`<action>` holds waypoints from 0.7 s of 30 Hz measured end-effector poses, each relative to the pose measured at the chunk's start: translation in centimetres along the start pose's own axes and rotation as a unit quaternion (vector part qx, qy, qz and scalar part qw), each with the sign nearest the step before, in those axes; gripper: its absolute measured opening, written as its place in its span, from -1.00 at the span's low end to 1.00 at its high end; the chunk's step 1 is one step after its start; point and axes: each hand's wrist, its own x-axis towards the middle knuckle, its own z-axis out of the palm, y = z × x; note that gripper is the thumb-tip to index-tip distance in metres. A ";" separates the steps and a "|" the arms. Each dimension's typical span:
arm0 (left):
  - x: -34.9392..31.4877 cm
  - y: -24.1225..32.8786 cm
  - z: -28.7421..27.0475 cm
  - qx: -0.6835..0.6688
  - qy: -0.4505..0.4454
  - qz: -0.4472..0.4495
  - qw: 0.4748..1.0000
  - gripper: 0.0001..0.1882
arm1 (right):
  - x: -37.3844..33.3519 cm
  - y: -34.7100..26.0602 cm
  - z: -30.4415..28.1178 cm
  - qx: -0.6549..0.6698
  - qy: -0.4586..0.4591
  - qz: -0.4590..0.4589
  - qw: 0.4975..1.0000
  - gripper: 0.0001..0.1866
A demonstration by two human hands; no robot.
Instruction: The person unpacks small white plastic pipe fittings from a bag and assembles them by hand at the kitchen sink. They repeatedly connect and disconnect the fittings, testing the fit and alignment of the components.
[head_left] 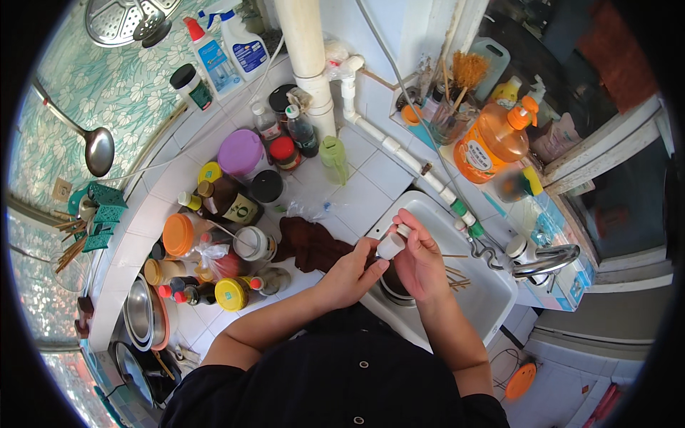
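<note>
Cluttered counter [357, 192], brown cloth [310, 244] beside hands [389, 264]

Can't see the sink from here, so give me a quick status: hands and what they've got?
Both hands over the sink. Right hand grips small white bottle; left hand touches it. Pot below, chopsticks beside.

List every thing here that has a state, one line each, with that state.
small white container: held over the sink, gripped by both hands
left hand: closed on the container
right hand: closed on the container
sink: holds a pot and chopsticks
faucet: no water seen running
orange detergent bottle: upright, pump on
dark cloth: crumpled on the counter
</note>
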 end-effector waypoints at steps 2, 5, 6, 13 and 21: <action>0.0 0.4 0.9 0.025 0.000 0.019 1.000 -0.63 | -1.4 -1.3 -0.5 -0.047 -0.032 -0.025 0.998 -0.63; 0.1 1.1 2.0 0.012 -0.013 0.022 1.000 -0.62 | -3.2 -2.9 -0.9 -0.175 -0.048 -0.076 0.981 -0.62; 0.2 1.1 2.5 0.017 -0.018 0.031 0.999 -0.62 | -3.7 -3.4 -0.9 -0.171 -0.043 -0.080 0.981 -0.62; 0.8 2.0 4.7 0.069 -0.030 0.107 0.991 -0.58 | -6.7 -5.6 -1.1 -0.160 -0.028 -0.113 0.980 -0.63; 1.1 3.6 6.0 0.090 -0.033 0.176 0.980 -0.58 | -8.8 -8.6 -1.0 -0.262 -0.070 -0.120 0.955 -0.62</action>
